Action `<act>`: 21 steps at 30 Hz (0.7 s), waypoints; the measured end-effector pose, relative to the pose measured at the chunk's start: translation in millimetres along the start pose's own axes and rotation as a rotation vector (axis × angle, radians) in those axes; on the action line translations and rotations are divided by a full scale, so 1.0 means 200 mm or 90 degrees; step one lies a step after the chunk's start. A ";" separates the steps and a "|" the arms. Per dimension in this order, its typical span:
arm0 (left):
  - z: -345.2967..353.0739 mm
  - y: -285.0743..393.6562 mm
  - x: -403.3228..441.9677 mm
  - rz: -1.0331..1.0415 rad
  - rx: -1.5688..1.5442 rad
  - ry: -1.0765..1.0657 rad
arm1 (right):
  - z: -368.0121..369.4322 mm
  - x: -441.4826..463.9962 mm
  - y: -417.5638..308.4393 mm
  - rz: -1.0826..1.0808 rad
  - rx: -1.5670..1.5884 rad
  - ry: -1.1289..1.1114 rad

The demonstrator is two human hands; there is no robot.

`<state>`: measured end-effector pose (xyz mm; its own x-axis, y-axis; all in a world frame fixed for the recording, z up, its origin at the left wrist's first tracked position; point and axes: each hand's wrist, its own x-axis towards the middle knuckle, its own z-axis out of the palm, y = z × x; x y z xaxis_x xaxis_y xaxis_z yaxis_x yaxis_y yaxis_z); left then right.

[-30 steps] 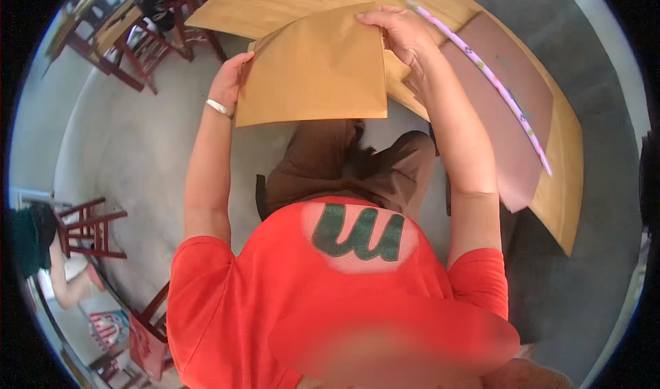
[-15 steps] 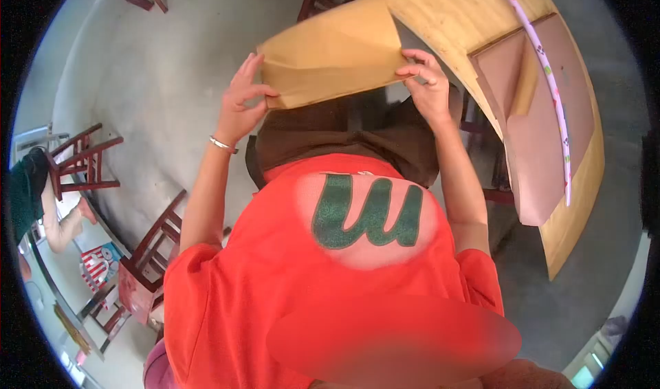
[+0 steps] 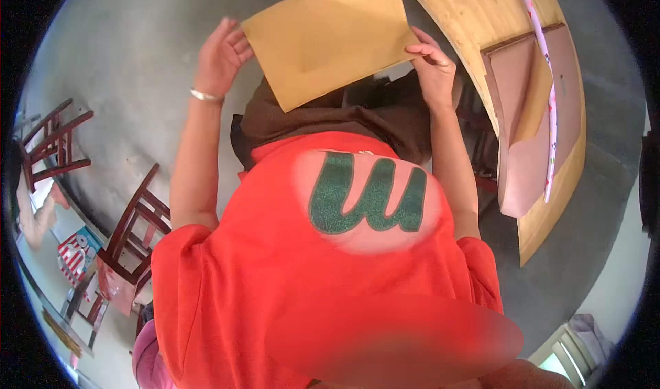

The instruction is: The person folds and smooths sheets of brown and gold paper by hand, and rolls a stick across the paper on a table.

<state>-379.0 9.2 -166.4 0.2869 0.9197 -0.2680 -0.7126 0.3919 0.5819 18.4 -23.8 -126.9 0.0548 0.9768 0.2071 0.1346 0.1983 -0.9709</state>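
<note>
Going by the clock in the head view, the sheet point(image 3: 330, 42) is at 12 o'clock, brown and nearly flat, held up in front of the trousers point(image 3: 302, 117). At 1 o'clock the right hand point(image 3: 434, 73) grips its lower right corner, thumb and fingers closed on it. At 11 o'clock the left hand point(image 3: 218, 62) is beside its left edge, fingers somewhat bent and apart; I cannot tell whether they touch it. A bracelet point(image 3: 206, 96) circles that wrist. The worktop point(image 3: 467, 7) curves from 1 to 4 o'clock. On it, toward 2 o'clock, lies a pinkish board point(image 3: 526, 190) with a brown roll point(image 3: 533, 104) and a flowered stick point(image 3: 552, 131) across it. One stool point(image 3: 60, 145) stands at 9 o'clock, a chair point(image 3: 141, 227) nearer 8.
</note>
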 end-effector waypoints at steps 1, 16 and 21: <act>0.00 0.02 0.04 -0.003 -0.003 -0.002 | 0.01 0.00 0.00 -0.001 0.015 0.010; 0.10 0.04 -0.02 -0.026 0.290 0.124 | 0.07 -0.03 -0.15 0.242 0.405 0.043; 0.15 0.04 -0.06 -0.001 0.305 0.144 | 0.10 -0.02 -0.12 0.263 0.372 0.057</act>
<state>-368.9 2.8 -135.0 0.1043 0.9117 -0.3973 -0.3247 0.4089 0.8529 -4.4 -30.2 -107.1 0.0710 0.9760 -0.2060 -0.4651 -0.1503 -0.8724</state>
